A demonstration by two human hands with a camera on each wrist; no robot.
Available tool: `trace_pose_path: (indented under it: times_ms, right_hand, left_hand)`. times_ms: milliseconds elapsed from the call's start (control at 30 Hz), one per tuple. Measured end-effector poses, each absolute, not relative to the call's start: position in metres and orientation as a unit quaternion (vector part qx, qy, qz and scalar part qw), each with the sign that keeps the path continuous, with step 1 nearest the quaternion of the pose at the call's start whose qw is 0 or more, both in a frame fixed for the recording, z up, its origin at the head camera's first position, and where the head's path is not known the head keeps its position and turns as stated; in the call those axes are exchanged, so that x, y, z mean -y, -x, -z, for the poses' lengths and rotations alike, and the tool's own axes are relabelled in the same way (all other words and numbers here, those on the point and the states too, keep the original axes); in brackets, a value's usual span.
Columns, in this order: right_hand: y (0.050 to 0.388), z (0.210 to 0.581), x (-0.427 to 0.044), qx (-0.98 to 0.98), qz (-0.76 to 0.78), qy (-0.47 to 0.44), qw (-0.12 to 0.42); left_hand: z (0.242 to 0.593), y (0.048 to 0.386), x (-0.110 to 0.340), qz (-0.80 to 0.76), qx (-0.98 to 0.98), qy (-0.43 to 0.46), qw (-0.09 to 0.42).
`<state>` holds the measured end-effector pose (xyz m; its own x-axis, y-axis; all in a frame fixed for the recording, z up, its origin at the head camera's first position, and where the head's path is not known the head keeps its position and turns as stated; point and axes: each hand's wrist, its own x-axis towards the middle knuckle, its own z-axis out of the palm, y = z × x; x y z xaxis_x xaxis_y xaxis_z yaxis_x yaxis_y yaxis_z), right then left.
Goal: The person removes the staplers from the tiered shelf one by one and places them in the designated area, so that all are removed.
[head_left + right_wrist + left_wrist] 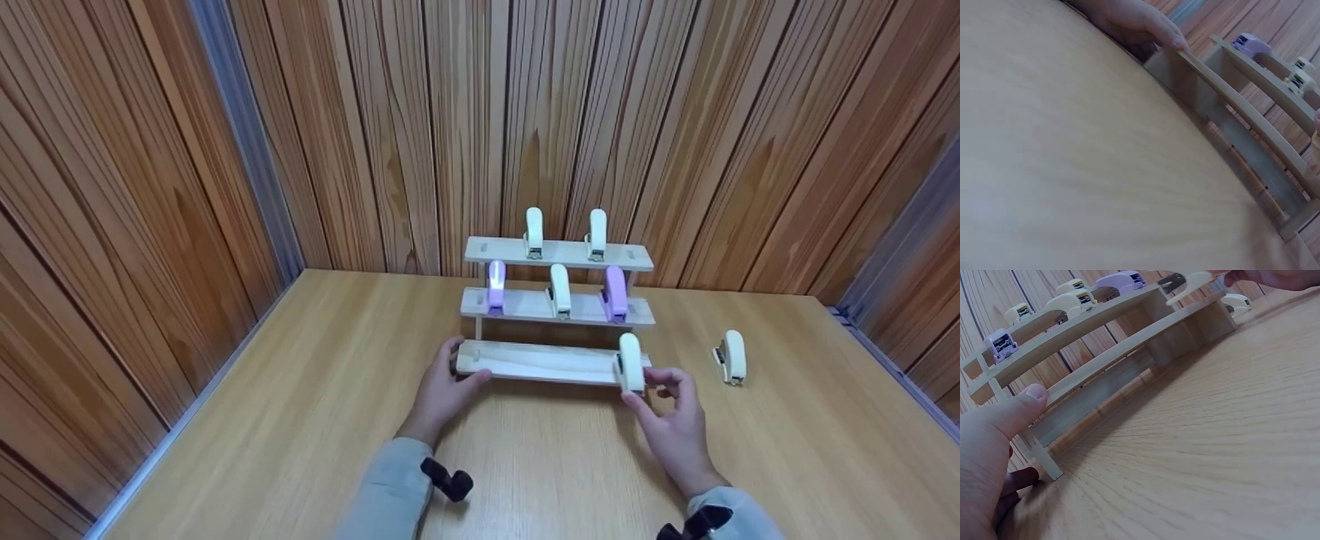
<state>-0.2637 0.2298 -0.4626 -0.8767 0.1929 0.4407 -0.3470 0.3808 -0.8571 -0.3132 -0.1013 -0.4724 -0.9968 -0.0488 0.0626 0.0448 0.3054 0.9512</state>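
Note:
A three-tier wooden display rack (540,361) stands on the table. My left hand (439,390) grips the left end of its lowest tier, the thumb over the front edge, as the left wrist view also shows with the thumb (1034,395) on the board. At the right end of that tier, my right hand (679,427) pinches a cream stapler (631,361) low down, thumb in front. The stapler stands upright. The middle tier carries a purple stapler (496,287), a cream stapler (559,291) and another purple stapler (615,294).
Two cream staplers, a left one (533,232) and a right one (596,235), stand on the top tier. Another cream stapler (731,358) stands on the table (300,420) right of the rack. A wood-panelled wall (465,135) rises behind.

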Motion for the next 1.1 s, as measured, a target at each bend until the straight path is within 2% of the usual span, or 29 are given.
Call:
trace_pose_path:
  times_ms: [400,967,1100]
  right_hand:
    - [0.266,0.456,-0.279,0.790,-0.541,-0.034,0.287]
    - [0.269,0.445,-0.338,0.817,-0.516,0.034,0.257]
    - [0.272,0.448,-0.348,0.812,-0.517,0.058,0.265]
  left_hand:
    - [0.477,0.314,0.099,0.588,0.807,-0.012,0.047]
    - [0.473,0.316,0.101,0.594,0.803,-0.010,0.043]
    - [0.474,0.315,0.102,0.595,0.802,0.002,0.046]
